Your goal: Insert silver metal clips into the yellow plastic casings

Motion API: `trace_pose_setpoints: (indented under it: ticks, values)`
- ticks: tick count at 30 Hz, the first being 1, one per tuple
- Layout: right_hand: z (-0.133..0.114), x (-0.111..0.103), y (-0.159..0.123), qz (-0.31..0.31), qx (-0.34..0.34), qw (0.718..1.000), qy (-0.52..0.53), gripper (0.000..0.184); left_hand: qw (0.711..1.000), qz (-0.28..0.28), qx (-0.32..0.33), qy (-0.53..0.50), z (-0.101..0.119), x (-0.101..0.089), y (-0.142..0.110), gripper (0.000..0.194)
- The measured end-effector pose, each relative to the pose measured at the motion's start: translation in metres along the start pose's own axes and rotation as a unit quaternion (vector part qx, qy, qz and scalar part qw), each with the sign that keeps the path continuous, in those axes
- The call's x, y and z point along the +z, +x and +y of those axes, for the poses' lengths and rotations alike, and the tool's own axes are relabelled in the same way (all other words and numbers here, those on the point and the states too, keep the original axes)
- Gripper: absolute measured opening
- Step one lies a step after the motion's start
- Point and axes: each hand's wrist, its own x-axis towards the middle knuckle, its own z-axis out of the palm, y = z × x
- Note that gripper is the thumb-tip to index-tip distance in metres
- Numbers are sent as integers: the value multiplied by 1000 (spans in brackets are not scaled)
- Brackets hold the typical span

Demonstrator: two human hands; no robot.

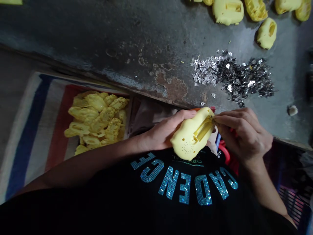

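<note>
A yellow plastic shell [182, 133] with a long open slot and a patch of small holes is held above my lap. My left hand [163, 129] grips it from the left side, thumb along its upper edge. At the upper end of the slot, the fingers of my right hand [244, 130] are pinched together. A small dark metal piece seems to be between those fingertips, mostly hidden. On the table just beyond my hands lies a spread pile of small shiny metal clips [234, 76].
More yellow shells [228, 11] lie along the table's far right. At left, a box [97, 117] heaped with yellow shells stands by a striped woven sheet [56, 124]. The grey table [102, 42] has a worn front edge. A small whitish lump [292, 110] sits at right.
</note>
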Motion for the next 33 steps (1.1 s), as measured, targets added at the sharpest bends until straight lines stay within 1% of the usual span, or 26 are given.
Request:
trace_pose_setpoints:
  ticks: [3, 7, 11, 15, 20, 25, 29, 33]
  values:
    - [-3, 1, 2, 9, 6, 1000, 10, 41, 1000, -4, 6, 3, 1, 0, -1, 80]
    - [-6, 1, 2, 13, 25, 999, 23, 40, 1000, -24, 11, -9, 2, 1, -2, 81]
    - [-5, 2, 3, 20, 38, 999, 20, 39, 1000, -13, 13, 12, 3, 2, -4, 79]
    - [-7, 2, 7, 8, 38, 999, 17, 36, 999, -14, 19, 25, 2, 2, -5, 75]
    - [-9, 1, 7, 6, 37, 999, 22, 36, 999, -28, 24, 19, 2, -1, -5, 78]
    - [-11, 0, 5, 8, 32, 999, -5, 40, 999, -28, 24, 19, 1, -3, -5, 77]
    - [-11, -1, 1, 10, 36, 999, -20, 43, 999, -26, 28, 5, 0, -4, -5, 71]
    - [-10, 6, -11, 22, 9, 997, -76, 41, 998, -40, 37, -13, 2, -4, -5, 69]
